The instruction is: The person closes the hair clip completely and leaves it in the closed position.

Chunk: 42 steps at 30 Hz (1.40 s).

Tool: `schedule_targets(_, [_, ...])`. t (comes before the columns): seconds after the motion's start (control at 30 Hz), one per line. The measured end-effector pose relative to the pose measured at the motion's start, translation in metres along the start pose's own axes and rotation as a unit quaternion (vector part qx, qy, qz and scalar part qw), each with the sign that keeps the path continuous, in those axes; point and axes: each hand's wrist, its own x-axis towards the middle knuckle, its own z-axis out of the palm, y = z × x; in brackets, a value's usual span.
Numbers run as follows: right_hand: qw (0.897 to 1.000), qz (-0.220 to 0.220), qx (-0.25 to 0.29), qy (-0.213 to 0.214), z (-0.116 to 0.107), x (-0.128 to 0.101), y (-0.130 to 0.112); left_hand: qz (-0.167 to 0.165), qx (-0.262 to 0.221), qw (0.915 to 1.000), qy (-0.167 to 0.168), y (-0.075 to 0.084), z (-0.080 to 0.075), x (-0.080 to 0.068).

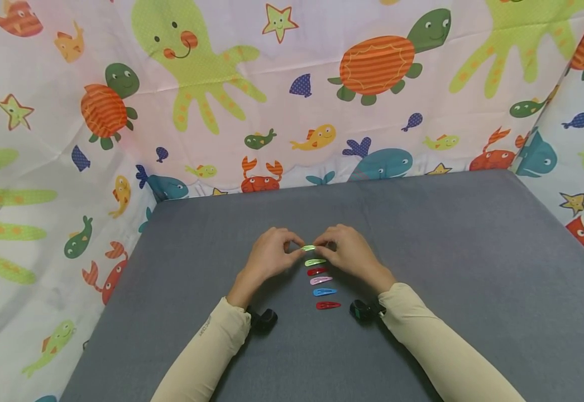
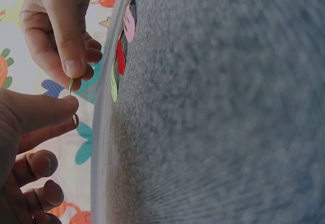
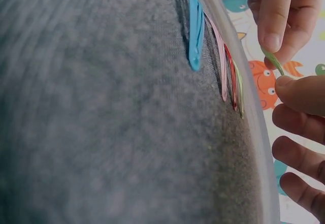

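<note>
Pinching a light green hair clip (image 1: 309, 248) between them, the left hand (image 1: 270, 254) and the right hand (image 1: 348, 252) meet over the middle of the grey table (image 1: 473, 251), each with a thumb-and-fingertip grip on one end of the clip, which is held just above the cloth. The left wrist view shows the clip (image 2: 71, 87) edge-on between the two thumbs, and the right wrist view shows its green tip (image 3: 273, 60) caught the same way. Just below the hands a column of clips lies flat on the table, close together but apart: a green clip (image 1: 315, 262), a dark red clip (image 1: 316, 271), a pink clip (image 1: 320, 280), a blue clip (image 1: 324, 292) and a red clip (image 1: 328, 305) nearest the person. Both forearms wear cream sleeves (image 1: 438, 346). A sheet printed with sea animals (image 1: 292, 84) hangs around the table.
</note>
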Motion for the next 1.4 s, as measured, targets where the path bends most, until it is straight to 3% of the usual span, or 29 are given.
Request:
schedule_targets(0.5, [0.999, 0.008, -0.024, -0.025, 0.001, 0.002, 0.004, 0.002, 0.052, 0.998, -0.036, -0.002, 0.012, 0.009])
schedule_targets(0.93, [0.997, 0.033, -0.058, -0.043, 0.002, 0.003, 0.006, 0.011, 0.081, 0.9966, -0.008, 0.004, 0.018, 0.008])
schedule_targets(1.4, [0.997, 0.04, -0.053, -0.047, 0.002, 0.001, 0.006, 0.01, 0.106, 0.9943, 0.001, 0.011, 0.019, 0.005])
